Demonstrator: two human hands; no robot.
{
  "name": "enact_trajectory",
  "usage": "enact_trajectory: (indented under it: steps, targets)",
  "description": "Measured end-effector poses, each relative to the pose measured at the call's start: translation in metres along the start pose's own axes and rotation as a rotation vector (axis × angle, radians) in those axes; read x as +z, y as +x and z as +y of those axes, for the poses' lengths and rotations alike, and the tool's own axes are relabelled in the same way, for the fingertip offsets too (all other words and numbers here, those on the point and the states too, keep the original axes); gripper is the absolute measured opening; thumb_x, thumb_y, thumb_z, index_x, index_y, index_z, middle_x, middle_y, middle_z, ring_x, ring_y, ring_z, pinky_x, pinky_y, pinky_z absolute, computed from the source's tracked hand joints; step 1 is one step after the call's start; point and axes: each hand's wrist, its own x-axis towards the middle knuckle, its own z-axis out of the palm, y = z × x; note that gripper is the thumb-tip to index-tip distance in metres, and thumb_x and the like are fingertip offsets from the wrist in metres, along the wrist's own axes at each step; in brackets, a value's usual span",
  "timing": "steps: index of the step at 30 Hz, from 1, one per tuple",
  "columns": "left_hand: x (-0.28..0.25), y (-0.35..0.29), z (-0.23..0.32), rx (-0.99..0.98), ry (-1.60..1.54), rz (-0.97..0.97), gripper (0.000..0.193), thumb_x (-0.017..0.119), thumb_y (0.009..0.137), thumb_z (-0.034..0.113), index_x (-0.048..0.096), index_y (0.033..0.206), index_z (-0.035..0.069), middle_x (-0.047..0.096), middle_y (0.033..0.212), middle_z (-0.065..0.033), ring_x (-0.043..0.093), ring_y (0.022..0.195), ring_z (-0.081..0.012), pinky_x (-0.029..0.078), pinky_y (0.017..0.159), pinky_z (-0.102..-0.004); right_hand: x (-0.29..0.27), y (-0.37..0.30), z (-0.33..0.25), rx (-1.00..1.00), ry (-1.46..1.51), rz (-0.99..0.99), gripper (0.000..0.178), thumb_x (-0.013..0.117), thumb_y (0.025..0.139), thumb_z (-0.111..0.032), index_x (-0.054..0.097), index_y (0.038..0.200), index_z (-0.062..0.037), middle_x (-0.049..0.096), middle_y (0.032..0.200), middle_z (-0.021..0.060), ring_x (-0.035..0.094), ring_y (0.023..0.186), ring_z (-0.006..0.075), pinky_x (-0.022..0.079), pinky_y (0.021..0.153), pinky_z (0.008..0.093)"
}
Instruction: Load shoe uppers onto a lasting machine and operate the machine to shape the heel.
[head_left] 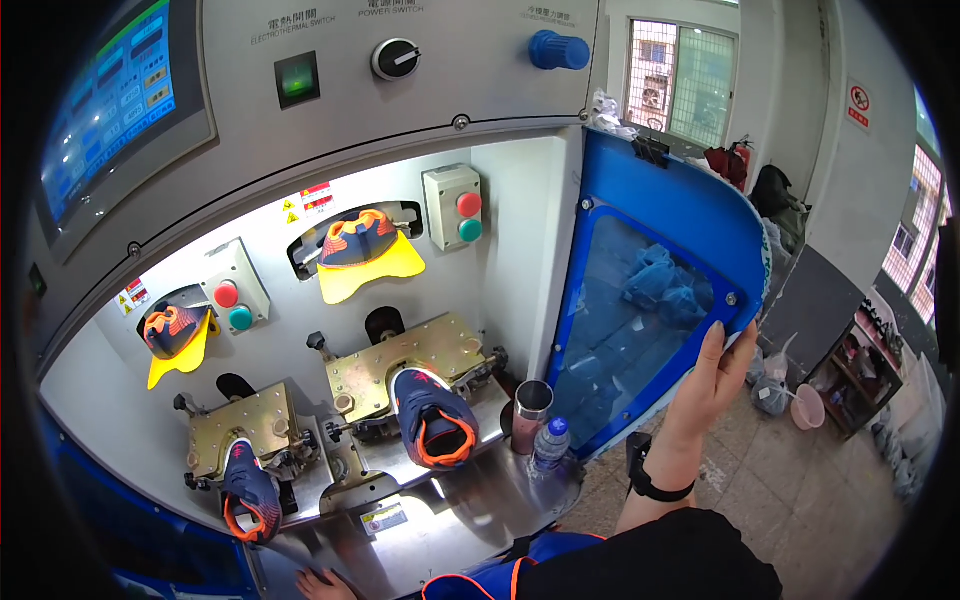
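Note:
My right hand (708, 378) grips the outer edge of a blue windowed side panel (672, 165), thumb on its near face and fingers at the rim. At the lower edge, my left hand (325, 585) lies with fingers apart on the metal ledge (430, 535), holding nothing. Inside the lit machine, one navy and orange sneaker (436, 415) sits at the middle brass-coloured plate (410, 360). Another such sneaker (252, 490) sits at the left plate (245, 430). Behind them, two orange and navy shoe uppers (360, 238) (175, 328) rest over yellow flaps.
A steel tumbler (531, 415) and a blue-capped plastic bottle (551, 443) stand at the ledge's right end. Red and green buttons (468, 217) are on boxes on the back wall. Above are a screen (110, 110) and a rotary switch (396, 60). A shelf (858, 370) and pink basin (808, 408) stand at right.

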Motion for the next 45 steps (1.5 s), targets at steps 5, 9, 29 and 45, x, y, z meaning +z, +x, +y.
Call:
enact_trajectory:
  steps: [5,9,29,45]
  targets:
    - [0.012,-0.001,-0.007,0.001,0.016,-0.002,0.047,0.048,0.095,0.048,0.063,0.12,0.012,0.057,0.133,-0.0131,0.049,0.127,-0.034,0.04,0.096,-0.0582,0.01,0.004,0.001,-0.218,0.007,0.08,0.042,0.049,0.101,-0.011,0.039,0.139,0.0023,0.048,0.133,0.0151,0.049,0.12,0.0209,0.04,0.101,0.0339]
    - [0.013,-0.002,-0.007,-0.017,0.011,0.028,0.046,0.048,0.095,0.049,0.064,0.119,0.013,0.058,0.132,-0.0116,0.05,0.126,-0.0328,0.04,0.096,-0.057,0.009,0.0,0.002,-0.357,0.039,0.103,0.048,0.05,0.099,-0.008,0.033,0.143,0.0007,0.047,0.135,0.0164,0.047,0.124,0.0236,0.039,0.104,0.0374]
    - [-0.009,0.0,0.001,-0.045,-0.081,-0.04,0.047,0.05,0.094,0.047,0.062,0.123,0.012,0.055,0.137,-0.0138,0.047,0.129,-0.0336,0.039,0.1,-0.0576,-0.001,0.001,0.012,-0.217,0.101,0.011,0.044,0.045,0.101,-0.007,0.037,0.141,0.0073,0.045,0.136,0.0138,0.048,0.123,0.0214,0.037,0.104,0.0333]
    - [-0.011,0.001,0.007,-0.022,-0.045,-0.007,0.047,0.054,0.091,0.045,0.064,0.119,0.008,0.058,0.132,-0.0176,0.048,0.128,-0.0359,0.039,0.103,-0.0546,-0.006,0.001,0.016,-0.105,0.364,-0.014,0.037,0.049,0.098,-0.007,0.045,0.134,0.0026,0.055,0.129,0.0122,0.053,0.117,0.0172,0.04,0.101,0.0308]
